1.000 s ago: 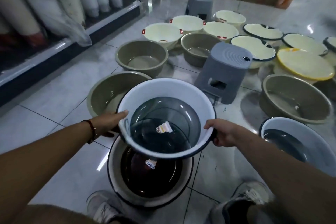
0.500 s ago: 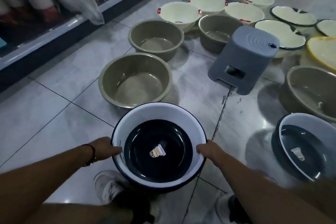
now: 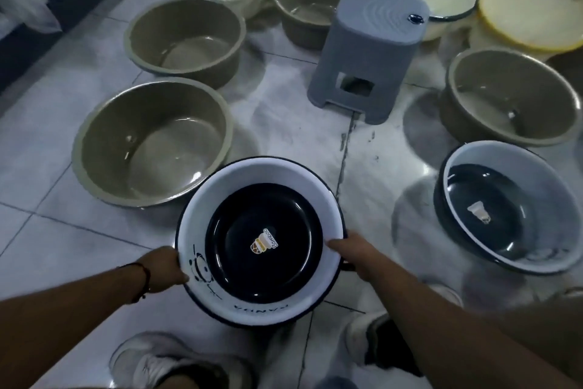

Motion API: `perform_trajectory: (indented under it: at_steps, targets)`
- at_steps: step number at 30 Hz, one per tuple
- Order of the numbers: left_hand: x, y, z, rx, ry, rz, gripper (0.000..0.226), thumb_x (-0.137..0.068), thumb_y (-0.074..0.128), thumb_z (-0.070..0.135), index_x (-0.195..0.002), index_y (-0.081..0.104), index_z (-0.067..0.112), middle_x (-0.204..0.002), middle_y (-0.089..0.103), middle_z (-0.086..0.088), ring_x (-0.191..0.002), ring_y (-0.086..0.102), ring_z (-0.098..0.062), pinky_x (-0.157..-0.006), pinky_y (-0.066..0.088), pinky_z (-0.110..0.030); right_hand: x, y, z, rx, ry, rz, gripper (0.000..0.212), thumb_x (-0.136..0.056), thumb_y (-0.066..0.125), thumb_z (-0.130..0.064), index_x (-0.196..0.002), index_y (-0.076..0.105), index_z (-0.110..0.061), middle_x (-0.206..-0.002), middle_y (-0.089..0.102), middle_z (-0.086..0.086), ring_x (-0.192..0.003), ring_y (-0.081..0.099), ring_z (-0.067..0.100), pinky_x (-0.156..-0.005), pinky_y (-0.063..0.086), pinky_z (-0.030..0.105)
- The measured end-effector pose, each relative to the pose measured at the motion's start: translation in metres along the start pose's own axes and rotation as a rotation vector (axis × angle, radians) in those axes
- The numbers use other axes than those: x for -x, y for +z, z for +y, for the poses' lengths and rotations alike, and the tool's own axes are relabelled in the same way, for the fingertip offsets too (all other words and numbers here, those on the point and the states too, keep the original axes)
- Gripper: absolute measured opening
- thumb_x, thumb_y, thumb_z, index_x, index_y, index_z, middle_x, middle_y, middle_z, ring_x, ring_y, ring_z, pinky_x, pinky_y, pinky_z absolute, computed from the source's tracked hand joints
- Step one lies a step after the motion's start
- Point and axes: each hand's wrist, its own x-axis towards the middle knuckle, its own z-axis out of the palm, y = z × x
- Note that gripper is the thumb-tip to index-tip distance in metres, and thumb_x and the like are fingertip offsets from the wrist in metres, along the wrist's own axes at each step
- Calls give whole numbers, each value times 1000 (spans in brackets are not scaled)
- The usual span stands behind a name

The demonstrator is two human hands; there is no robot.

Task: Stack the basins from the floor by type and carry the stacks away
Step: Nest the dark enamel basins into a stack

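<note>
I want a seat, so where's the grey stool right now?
The grey stool stands on the floor, upper centre of the head view, between the olive basins and the yellow-rimmed basin.

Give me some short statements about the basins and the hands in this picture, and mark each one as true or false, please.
1. Both hands hold the white basin with the dark bottom, left hand and right hand on opposite sides of its rim. True.
2. A sticker lies on the bottom of the held basin. True.
3. The grey stool lies tipped on its side. False: it stands upright on the floor.
4. The olive basin just left of the held basin has another basin inside it. False: it is empty.
5. Another white basin with a dark bottom sits on the floor to the right. True.
</note>
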Motion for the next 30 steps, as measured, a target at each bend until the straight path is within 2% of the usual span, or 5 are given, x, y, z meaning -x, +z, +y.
perform_trajectory:
  at_steps: [8, 12, 18, 25, 30]
  targets:
    - [-68, -42, 145, -37, 273, 290, 26, -93, 60, 15, -118, 63, 14, -119, 66, -7, -97, 56, -20, -82, 42, -29, -25, -110, -8, -530, -2, 129, 48, -87, 68, -34, -127, 58, -9, -114, 69, 8, -101, 64, 25, -88, 53, 37]
    - [-84, -54, 210, -104, 291, 282, 57, -94, 59, 33, -146, 40, 19, -141, 53, -9, -121, 54, -28, -97, 43, -35, -10, -158, -22, -318, -35, 204, 53, -87, 69, -30, -130, 45, -12, -119, 59, 6, -88, 60, 17, -71, 48, 29]
    - [-27, -96, 293, -696, 455, 277, 71, -96, 46, 53, -155, 12, 33, -153, 40, 0, -132, 46, -20, -104, 39, -28, 57, -237, -29, 158, -271, 404, 38, -83, 65, -33, -118, 60, -17, -112, 64, 2, -102, 60, 22, -82, 47, 32]
    - [63, -127, 420, -814, 784, 527, 72, -89, 43, 62, -152, 23, 36, -156, 33, 0, -133, 46, -25, -104, 43, -41, 146, -302, -2, 611, -281, 612, 64, -73, 57, -49, -133, 49, -26, -136, 54, 3, -126, 49, 30, -104, 41, 43]
    - [102, -96, 419, -773, 912, 587, 66, -94, 48, 53, -152, 27, 29, -154, 35, -1, -134, 45, -25, -104, 43, -41, 170, -300, 30, 693, -236, 628, 70, -82, 59, -50, -145, 37, -29, -151, 40, -1, -135, 41, 23, -112, 33, 39]
